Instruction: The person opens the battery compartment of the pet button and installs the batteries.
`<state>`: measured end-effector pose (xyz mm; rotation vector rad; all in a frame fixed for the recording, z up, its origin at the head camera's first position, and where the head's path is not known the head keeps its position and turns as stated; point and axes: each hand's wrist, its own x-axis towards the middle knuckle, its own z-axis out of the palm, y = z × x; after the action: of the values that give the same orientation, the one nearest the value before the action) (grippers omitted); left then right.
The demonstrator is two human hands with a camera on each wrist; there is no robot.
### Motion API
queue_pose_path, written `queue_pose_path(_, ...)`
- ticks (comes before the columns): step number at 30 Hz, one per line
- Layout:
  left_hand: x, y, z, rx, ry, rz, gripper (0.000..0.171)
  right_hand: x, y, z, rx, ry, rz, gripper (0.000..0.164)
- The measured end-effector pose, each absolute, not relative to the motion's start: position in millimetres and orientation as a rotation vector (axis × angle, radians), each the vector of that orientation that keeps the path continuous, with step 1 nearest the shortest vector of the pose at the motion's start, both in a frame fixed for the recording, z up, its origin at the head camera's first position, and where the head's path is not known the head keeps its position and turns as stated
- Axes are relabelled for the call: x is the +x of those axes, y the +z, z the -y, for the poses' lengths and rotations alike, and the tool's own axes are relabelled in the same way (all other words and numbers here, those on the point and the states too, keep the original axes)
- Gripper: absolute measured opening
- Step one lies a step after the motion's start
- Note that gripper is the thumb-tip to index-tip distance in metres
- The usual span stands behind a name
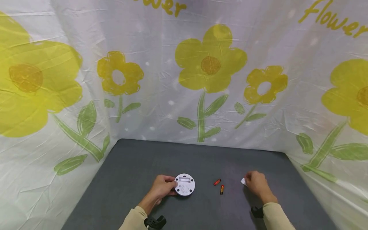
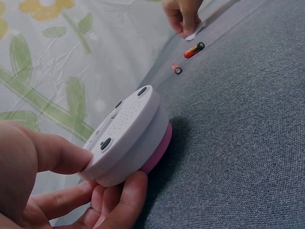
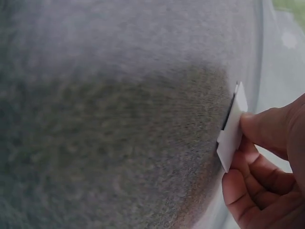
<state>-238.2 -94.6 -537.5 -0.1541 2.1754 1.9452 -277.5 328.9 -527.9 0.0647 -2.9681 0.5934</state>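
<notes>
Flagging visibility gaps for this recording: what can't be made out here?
Print on batteries: head view, too small.
Pink end face of round device: left wrist view, behind its own body.
Full outline of white piece: head view, behind right hand.
Middle lettering: head view, cut by top edge.

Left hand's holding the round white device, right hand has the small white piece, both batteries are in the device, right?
Not the batteries: the head view shows both lying on the gray tabletop. The left hand holds the device; the right hand, the white piece.
</notes>
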Motion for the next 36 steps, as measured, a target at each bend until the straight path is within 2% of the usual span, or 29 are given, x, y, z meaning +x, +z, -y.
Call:
queue_pose_path(13,-237.6,-535.4,93.9,-0.157,1.953,-2.177,0.035,-278.3,-516.8,-316.6,0.225,0.443,2.894,0.009)
queue_pose_path(23,-237.8,-537.1,93.8,-0.156,1.959,-2.178,0.035,-278.9,-504.8,-279.3,0.527,0.512,2.789,0.013)
queue_pose_path(30,-237.7,-537.3,94.1,-0.158,1.953,-2.175,0.036,-282.5,-506.9,-263.8,0.844,0.437,2.723,0.016)
queue_pose_path(36,-237.4,-537.4,94.3,-0.153,1.968,-2.169,0.035,-285.5,-512.0,-256.4,1.002,0.453,2.649,0.016)
